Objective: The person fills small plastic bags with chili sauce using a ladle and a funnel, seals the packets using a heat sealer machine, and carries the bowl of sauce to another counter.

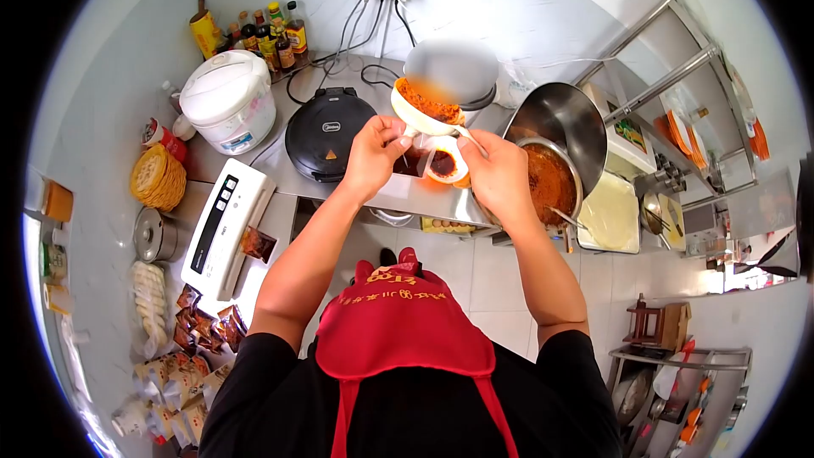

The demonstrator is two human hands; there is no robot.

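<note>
Above the steel table [394, 193], by the pot [580, 182] of red sauce, the left hand's [373, 153] fingers grasp the white bowl [426, 125] of chilli mix, best held level; the small cup [447, 144] of dark sauce shows close below; the right hand's [498, 171] fingers pinch what seems a pale handle [466, 135], best moved gently against spills

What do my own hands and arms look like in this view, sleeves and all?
Both the left hand and the right hand are bare, without gloves, and no watch or band shows at either wrist. The forearms are uncovered. Short, plain black sleeves end near the elbows. Between them hangs a red apron with yellow lettering and red straps.
</note>
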